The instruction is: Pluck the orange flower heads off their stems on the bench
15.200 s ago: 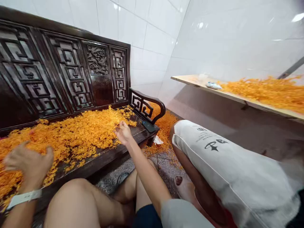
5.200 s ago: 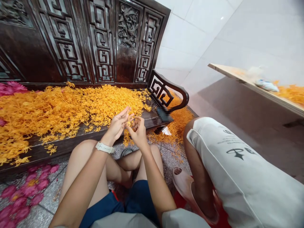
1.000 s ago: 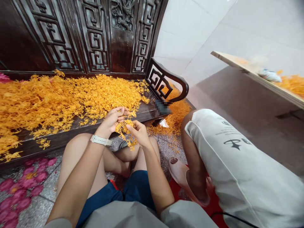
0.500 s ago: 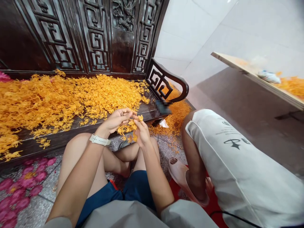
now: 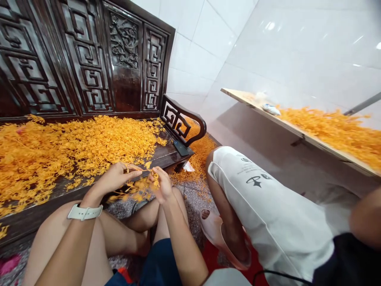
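Note:
My left hand, with a pale watch on the wrist, pinches a thin orange stem-like strand. Close to its right, my right hand curls its fingers around a small orange artificial flower piece. A bunch of similar orange flower pieces hangs below and between the hands, over my lap, blurred by motion. How the strand joins the bunch is hard to make out. Beyond my hands, a thick heap of loose orange flower pieces covers the dark wooden bench.
A dark phone lies at the bench's right end, beside the curved armrest. More orange pieces are piled on the floor. Right of me sits a person in white shorts. A wooden board holds another orange heap.
The view has swung right, so more of the board shows. My hands have moved apart; orange pieces now show in my right fingers and the bunch hangs between the hands.

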`<state>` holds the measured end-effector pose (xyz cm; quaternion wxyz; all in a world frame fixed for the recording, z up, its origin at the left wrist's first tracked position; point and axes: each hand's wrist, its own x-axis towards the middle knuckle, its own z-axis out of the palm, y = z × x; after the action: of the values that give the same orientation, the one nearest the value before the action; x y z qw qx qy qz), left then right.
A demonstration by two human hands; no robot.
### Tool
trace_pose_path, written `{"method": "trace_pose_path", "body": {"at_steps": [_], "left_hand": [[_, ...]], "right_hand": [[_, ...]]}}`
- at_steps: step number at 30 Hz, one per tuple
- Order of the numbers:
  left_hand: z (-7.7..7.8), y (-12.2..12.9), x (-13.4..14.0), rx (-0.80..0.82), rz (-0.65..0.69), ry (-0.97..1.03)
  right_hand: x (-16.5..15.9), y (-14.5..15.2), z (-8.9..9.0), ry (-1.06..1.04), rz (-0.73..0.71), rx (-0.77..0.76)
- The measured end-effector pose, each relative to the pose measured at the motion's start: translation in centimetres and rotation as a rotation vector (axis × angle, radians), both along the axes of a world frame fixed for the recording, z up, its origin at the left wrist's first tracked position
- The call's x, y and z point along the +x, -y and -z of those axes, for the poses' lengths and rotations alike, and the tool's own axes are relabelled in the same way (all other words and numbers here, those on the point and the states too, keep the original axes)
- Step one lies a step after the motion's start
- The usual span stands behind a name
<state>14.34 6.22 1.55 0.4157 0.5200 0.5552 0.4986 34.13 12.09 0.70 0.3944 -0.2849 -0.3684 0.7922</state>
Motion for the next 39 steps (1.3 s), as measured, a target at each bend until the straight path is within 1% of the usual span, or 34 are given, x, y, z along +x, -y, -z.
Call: {"method": "trace_pose_path", "body": {"at_steps": [2,4,6,9,13,18,21,24,26,30,32,36,39], "left_hand": [[0.4,-0.3,-0.1,-0.003,-0.089,-0.046],[0.8,-0.6,-0.2,0.010,-0.164,-0.051],[1.0,-1.0,-0.2,0.034,-0.224,-0.023],[1.1,-1.3,-0.1,0.084,-0.343,0.019],[1.5,-1.4,0.2,0.167,-0.502,0.017],[1.7,-1.3,0.2,0.179,-0.662,-0.010],[1.6,-1.2,0.0,0.195,-0.739,-0.015],[1.6,-1.1,-0.2,0.192,-0.793,-0.042],[1.7,-1.1,-0.3,0.188,-0.817,-0.054],[1.6,-1.0,-0.1,0.185,-0.864,-0.090],[1.4,-0.9,-0.1,0.181,-0.888,-0.088],[1.2,-0.7,0.1,0.204,-0.909,-0.097],[1.1,-0.4,0.7,0.231,-0.901,-0.101]], "right_hand": [[0.5,-0.3,-0.1,0.100,0.003,0.052],[1.0,-0.4,-0.1,0.185,-0.018,0.121],[1.3,-0.4,0.0,0.240,-0.087,0.189],[1.1,0.1,0.2,0.250,-0.164,0.221],[-0.3,1.6,1.0,0.213,-0.177,0.166],[-2.2,4.1,2.0,0.045,-0.230,-0.029],[-3.0,5.6,2.0,-0.036,-0.233,-0.092],[-3.4,6.7,1.7,-0.070,-0.268,-0.142],[-3.5,7.2,1.5,-0.074,-0.282,-0.139],[-3.6,7.8,1.7,0.027,-0.210,0.002],[-3.4,8.0,1.8,0.066,-0.199,0.025],[-3.1,8.2,2.0,0.070,-0.223,-0.058],[-3.0,7.9,1.5,0.032,-0.279,-0.107]]}}
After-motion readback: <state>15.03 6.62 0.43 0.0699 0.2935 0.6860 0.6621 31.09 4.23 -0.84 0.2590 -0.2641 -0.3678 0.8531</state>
